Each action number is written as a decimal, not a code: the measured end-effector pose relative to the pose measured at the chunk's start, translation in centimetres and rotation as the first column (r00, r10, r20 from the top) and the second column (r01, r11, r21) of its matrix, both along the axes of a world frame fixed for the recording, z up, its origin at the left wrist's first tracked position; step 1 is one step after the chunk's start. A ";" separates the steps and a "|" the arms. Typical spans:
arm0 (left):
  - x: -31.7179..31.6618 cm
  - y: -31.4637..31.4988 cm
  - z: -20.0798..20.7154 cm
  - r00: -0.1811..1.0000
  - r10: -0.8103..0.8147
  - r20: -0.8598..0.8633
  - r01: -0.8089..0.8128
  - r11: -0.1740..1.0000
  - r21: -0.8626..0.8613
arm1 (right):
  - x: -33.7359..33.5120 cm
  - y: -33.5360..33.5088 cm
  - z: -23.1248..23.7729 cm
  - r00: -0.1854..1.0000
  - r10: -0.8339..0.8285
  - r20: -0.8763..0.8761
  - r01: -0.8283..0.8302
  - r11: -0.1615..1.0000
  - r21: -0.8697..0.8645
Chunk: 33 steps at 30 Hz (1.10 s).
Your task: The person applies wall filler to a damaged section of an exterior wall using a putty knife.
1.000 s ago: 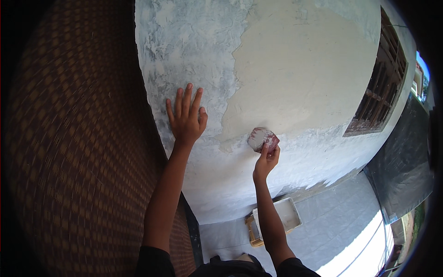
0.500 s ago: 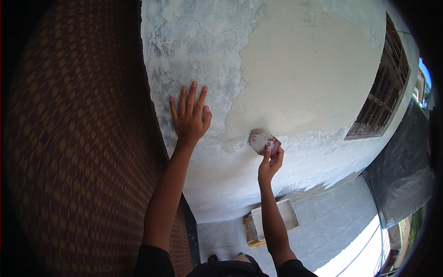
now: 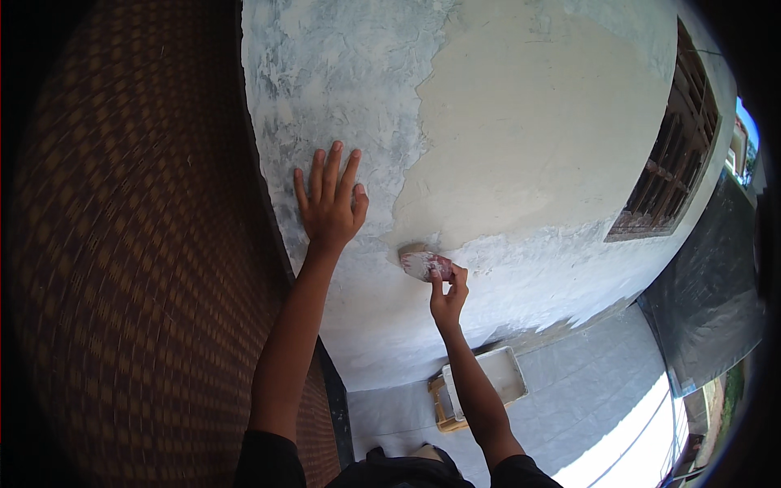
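Where fingers cover, scraper handle hidden.

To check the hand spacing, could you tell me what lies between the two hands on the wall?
Only bare, patchy grey-white wall lies between left hand and right hand in the head view.

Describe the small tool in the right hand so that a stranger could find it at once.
Start at the big pale wall, where a smooth cream patch meets rough grey plaster. At the lower edge of that patch the right hand presses a small flat scraper against the wall. It is the only tool on the wall, smeared white and reddish; the left hand lies flat and empty beside it.
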<state>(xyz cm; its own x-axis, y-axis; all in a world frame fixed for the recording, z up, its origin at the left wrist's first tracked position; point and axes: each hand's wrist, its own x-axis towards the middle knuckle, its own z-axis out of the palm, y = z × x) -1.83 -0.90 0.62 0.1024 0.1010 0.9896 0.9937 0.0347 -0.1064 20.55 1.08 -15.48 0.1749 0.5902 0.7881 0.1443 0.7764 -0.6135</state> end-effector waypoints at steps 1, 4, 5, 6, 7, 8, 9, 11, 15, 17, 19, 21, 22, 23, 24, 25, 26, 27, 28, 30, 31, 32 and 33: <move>0.1 0.0 0.0 1.000 0.003 0.004 -0.003 1.000 -0.011 | -0.1 0.1 -0.4 0.996 -0.044 0.079 0.042 0.999 0.034; -0.2 -0.1 0.0 1.000 0.009 -0.003 -0.009 1.000 -0.005 | 0.3 0.4 -0.2 0.974 -0.221 -0.039 0.211 0.960 -0.185; -0.2 0.0 -0.1 1.000 0.013 -0.004 -0.013 1.000 -0.004 | 0.5 0.5 0.1 0.947 -0.135 -0.290 0.081 0.979 -0.189; -0.2 0.1 -0.2 1.000 0.010 -0.004 -0.010 1.000 -0.003 | 0.4 0.1 0.7 0.887 -0.029 -0.461 -0.040 0.989 -0.139; -0.3 0.1 -0.2 1.000 0.008 -0.004 -0.008 1.000 -0.002 | 0.2 0.1 0.3 0.915 0.000 -0.404 -0.049 0.993 -0.111; 0.0 0.2 0.0 1.000 0.000 -0.003 0.000 1.000 0.002 | 0.5 0.2 -0.2 0.939 0.018 -0.343 -0.049 0.995 -0.081; 0.2 0.2 0.0 1.000 -0.001 0.000 0.001 1.000 0.002 | 0.2 0.3 -0.9 0.967 0.073 -0.244 -0.090 0.994 -0.060; 0.2 0.1 -0.1 1.000 -0.001 0.001 0.001 1.000 -0.004 | -1.4 0.0 -1.6 0.994 0.101 -0.045 -0.103 0.994 -0.036; -0.4 0.0 -0.1 1.000 0.007 -0.005 -0.007 1.000 -0.014 | -3.6 -0.9 0.3 0.999 0.028 0.033 -0.027 0.999 -0.019; -0.2 0.0 -0.1 1.000 0.005 -0.004 -0.005 1.000 -0.012 | -3.1 -0.3 0.6 0.990 -0.139 0.032 0.142 0.985 -0.101; -0.1 0.0 -0.1 1.000 0.004 -0.009 -0.004 1.000 -0.011 | -2.8 0.7 0.2 0.988 -0.153 -0.033 0.147 0.981 -0.128; -0.1 0.0 -0.1 1.000 0.005 -0.009 -0.005 1.000 -0.010 | -2.0 1.2 0.3 0.972 -0.218 -0.082 0.201 0.963 -0.182; -0.1 0.1 0.0 1.000 0.004 -0.010 -0.004 1.000 -0.006 | -1.5 1.5 0.4 0.970 -0.237 -0.060 0.223 0.958 -0.181; -0.3 0.1 0.0 1.000 0.003 -0.009 -0.003 1.000 -0.013 | -1.3 1.5 0.3 0.972 -0.225 -0.065 0.211 0.962 -0.174; -0.5 0.1 0.1 1.000 -0.002 -0.015 0.002 1.000 -0.002 | -1.2 1.4 0.2 0.974 -0.214 -0.071 0.200 0.966 -0.166; -0.7 0.1 0.1 1.000 -0.006 -0.021 0.006 1.000 0.010 | -0.9 1.1 0.1 0.967 -0.226 -0.121 0.199 0.959 -0.200; -0.6 0.0 0.0 1.000 -0.004 -0.021 0.005 1.000 0.010 | -0.6 1.0 0.1 0.956 -0.235 -0.174 0.193 0.954 -0.228; -0.5 0.1 -0.1 1.000 0.003 -0.018 -0.003 1.000 0.005 | 0.7 0.7 0.1 0.954 -0.230 -0.193 0.158 0.932 -0.327; -0.4 0.2 -0.1 1.000 0.010 -0.014 -0.010 1.000 0.001 | 1.6 1.0 -0.5 0.934 -0.200 -0.297 0.125 0.959 -0.254; -0.1 0.2 -0.1 1.000 0.013 -0.009 -0.013 1.000 0.004 | 3.6 0.8 -1.1 0.909 -0.088 -0.407 0.000 0.977 -0.212; -0.2 0.1 -0.1 1.000 0.019 -0.004 -0.019 1.000 0.004 | 3.8 0.4 -1.3 0.912 -0.036 -0.409 -0.033 0.986 -0.162; -0.1 0.1 -0.1 1.000 0.017 -0.003 -0.017 1.000 0.005 | 3.7 0.1 -1.1 0.912 -0.038 -0.408 -0.031 0.986 -0.161; -0.2 0.1 0.0 1.000 0.017 -0.006 -0.017 1.000 0.003 | 3.0 -0.3 -1.0 0.935 0.076 -0.346 -0.124 0.985 -0.119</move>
